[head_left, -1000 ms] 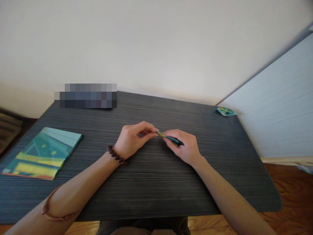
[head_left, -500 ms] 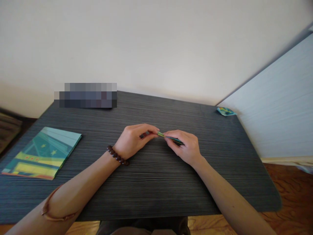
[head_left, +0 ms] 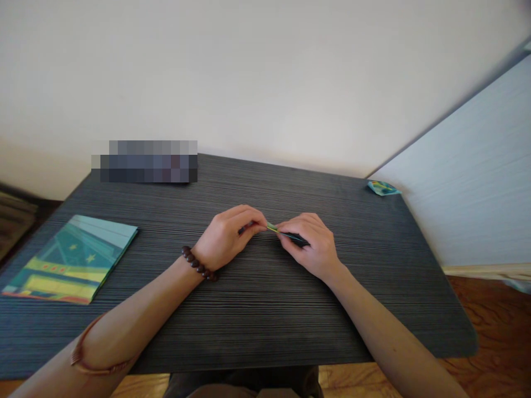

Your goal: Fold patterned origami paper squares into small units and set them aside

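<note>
Between my hands, over the middle of the dark table, is a small folded piece of green and yellow printed paper [head_left: 272,227], seen nearly edge-on. My left hand [head_left: 230,231], with a dark beaded bracelet at the wrist, pinches its left end between thumb and fingertips. From the other side my right hand [head_left: 309,242] grips the right part, its fingers curled over it. Most of the paper is hidden by the fingers, so its full shape cannot be made out.
A flat green and yellow printed sheet or booklet [head_left: 72,262] lies at the table's left. At the far right corner rests a small folded paper piece [head_left: 384,188] in similar colours. A pixelated object [head_left: 147,166] stands at the back left of the dark table [head_left: 257,320]. Behind is a wall [head_left: 265,77].
Both hands stay nearly in place, still pinching the paper. The paper has tilted more edge-on, and the fingers have shifted slightly along it.
</note>
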A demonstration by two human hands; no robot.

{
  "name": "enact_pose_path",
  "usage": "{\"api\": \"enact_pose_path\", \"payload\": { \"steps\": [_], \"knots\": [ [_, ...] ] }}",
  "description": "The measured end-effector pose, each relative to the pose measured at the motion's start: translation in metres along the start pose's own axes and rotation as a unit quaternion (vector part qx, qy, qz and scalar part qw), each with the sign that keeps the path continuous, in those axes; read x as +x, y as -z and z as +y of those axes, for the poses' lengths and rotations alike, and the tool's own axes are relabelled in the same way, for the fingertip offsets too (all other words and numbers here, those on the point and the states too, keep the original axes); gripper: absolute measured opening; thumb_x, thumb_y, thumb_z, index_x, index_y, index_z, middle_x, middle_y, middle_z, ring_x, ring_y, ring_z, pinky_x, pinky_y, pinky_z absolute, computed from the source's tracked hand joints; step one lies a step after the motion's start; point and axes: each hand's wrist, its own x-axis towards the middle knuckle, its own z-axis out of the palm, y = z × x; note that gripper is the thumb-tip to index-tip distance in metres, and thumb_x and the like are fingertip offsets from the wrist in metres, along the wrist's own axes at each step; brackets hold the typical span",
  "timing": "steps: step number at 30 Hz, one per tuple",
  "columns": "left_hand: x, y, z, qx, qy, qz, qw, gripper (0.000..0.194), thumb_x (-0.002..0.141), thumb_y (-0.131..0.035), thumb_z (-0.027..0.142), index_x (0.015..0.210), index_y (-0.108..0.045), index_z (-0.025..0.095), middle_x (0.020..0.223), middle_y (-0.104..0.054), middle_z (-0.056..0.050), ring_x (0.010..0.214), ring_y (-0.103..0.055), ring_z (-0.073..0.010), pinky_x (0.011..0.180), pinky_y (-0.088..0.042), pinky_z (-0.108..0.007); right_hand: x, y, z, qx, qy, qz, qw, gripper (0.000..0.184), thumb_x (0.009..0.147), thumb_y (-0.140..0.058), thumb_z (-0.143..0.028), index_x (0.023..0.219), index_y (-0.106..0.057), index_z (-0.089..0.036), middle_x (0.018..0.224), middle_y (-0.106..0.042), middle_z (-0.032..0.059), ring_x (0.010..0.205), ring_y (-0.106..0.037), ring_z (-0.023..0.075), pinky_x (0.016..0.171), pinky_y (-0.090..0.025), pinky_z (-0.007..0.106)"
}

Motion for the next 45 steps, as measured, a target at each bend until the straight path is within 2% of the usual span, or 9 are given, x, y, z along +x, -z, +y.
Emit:
{"api": "enact_pose_path", "payload": {
  "steps": [4, 8, 13, 17, 24, 28, 31, 37, 45],
  "knots": [
    [-0.001, 0.000, 0.001, -0.019, 0.013, -0.006, 1.000, 0.007, 0.085, -0.055, 0.015, 0.084, -0.062, 0.016, 0.089, -0.066, -0.004, 0.083, -0.061, -0.0134, 0.078, -0.050, -0.026, -0.001, -0.001, 0.000, 0.008, -0.001, 0.006, 1.000, 0.012, 0.079, -0.061, -0.014, 0.086, -0.061, -0.024, 0.087, -0.071, -0.0013, 0.076, -0.064, 0.0134, 0.078, -0.046, 0.033],
    [-0.001, -0.001, 0.003, -0.069, 0.094, 0.016, 0.993, 0.006, 0.082, -0.060, 0.022, 0.082, -0.064, 0.017, 0.085, -0.067, -0.002, 0.077, -0.064, -0.0134, 0.070, -0.053, -0.024, 0.000, -0.002, -0.001, 0.011, -0.012, 0.010, 1.000, 0.010, 0.078, -0.063, -0.015, 0.084, -0.061, -0.023, 0.081, -0.071, -0.0010, 0.073, -0.063, 0.0128, 0.076, -0.047, 0.032],
    [-0.002, -0.003, 0.003, -0.124, 0.165, 0.043, 0.977, 0.015, 0.077, -0.066, 0.025, 0.089, -0.064, 0.017, 0.087, -0.069, -0.002, 0.079, -0.066, -0.0146, 0.073, -0.055, -0.025, 0.001, -0.003, -0.003, 0.013, -0.024, 0.011, 1.000, 0.006, 0.078, -0.063, -0.018, 0.083, -0.062, -0.022, 0.078, -0.069, 0.0000, 0.070, -0.062, 0.0131, 0.073, -0.047, 0.031],
    [-0.003, -0.003, 0.002, -0.114, 0.142, 0.039, 0.983, 0.009, 0.078, -0.064, 0.025, 0.082, -0.066, 0.017, 0.085, -0.070, -0.002, 0.078, -0.066, -0.0150, 0.075, -0.055, -0.027, 0.001, -0.002, -0.005, 0.021, -0.035, 0.008, 0.999, 0.005, 0.079, -0.062, -0.019, 0.082, -0.062, -0.022, 0.077, -0.069, 0.0002, 0.070, -0.062, 0.0136, 0.072, -0.048, 0.032],
    [-0.002, 0.002, 0.003, -0.050, 0.054, 0.027, 0.997, 0.009, 0.084, -0.057, 0.023, 0.081, -0.066, 0.023, 0.087, -0.071, 0.000, 0.082, -0.065, -0.0153, 0.079, -0.054, -0.030, 0.000, -0.002, -0.006, 0.038, -0.071, 0.008, 0.997, 0.002, 0.079, -0.061, -0.021, 0.079, -0.061, -0.023, 0.074, -0.068, 0.0000, 0.068, -0.062, 0.0144, 0.071, -0.048, 0.032],
    [-0.001, 0.004, 0.005, -0.061, 0.032, 0.018, 0.997, 0.007, 0.081, -0.059, 0.023, 0.081, -0.066, 0.020, 0.086, -0.071, -0.002, 0.080, -0.066, -0.0146, 0.079, -0.054, -0.027, -0.002, -0.002, -0.005, 0.023, -0.092, 0.016, 0.995, 0.002, 0.079, -0.061, -0.021, 0.079, -0.061, -0.023, 0.073, -0.067, -0.0001, 0.069, -0.061, 0.0148, 0.070, -0.048, 0.032],
    [0.000, 0.006, 0.005, -0.104, 0.057, -0.004, 0.993, 0.010, 0.079, -0.060, 0.023, 0.083, -0.067, 0.017, 0.088, -0.071, -0.004, 0.081, -0.066, -0.0149, 0.078, -0.054, -0.026, -0.003, -0.003, -0.005, 0.015, -0.104, 0.024, 0.994, 0.001, 0.079, -0.062, -0.022, 0.078, -0.062, -0.023, 0.072, -0.067, -0.0003, 0.068, -0.060, 0.0142, 0.068, -0.048, 0.031],
    [0.002, 0.010, -0.001, -0.214, 0.175, -0.059, 0.959, 0.018, 0.080, -0.061, 0.030, 0.084, -0.070, 0.015, 0.085, -0.072, -0.005, 0.079, -0.067, -0.0162, 0.073, -0.056, -0.026, -0.001, -0.003, -0.005, 0.008, -0.081, 0.026, 0.996, 0.003, 0.079, -0.062, -0.020, 0.079, -0.062, -0.023, 0.073, -0.068, -0.0004, 0.068, -0.060, 0.0142, 0.068, -0.047, 0.031],
    [0.001, 0.008, -0.007, -0.218, 0.204, -0.062, 0.952, 0.023, 0.078, -0.064, 0.034, 0.088, -0.071, 0.015, 0.086, -0.073, -0.006, 0.075, -0.068, -0.0167, 0.072, -0.057, -0.028, 0.000, -0.001, -0.004, 0.018, -0.062, 0.022, 0.998, 0.005, 0.079, -0.061, -0.018, 0.079, -0.062, -0.023, 0.072, -0.068, -0.0009, 0.067, -0.061, 0.0140, 0.070, -0.047, 0.031]
  ]
}}
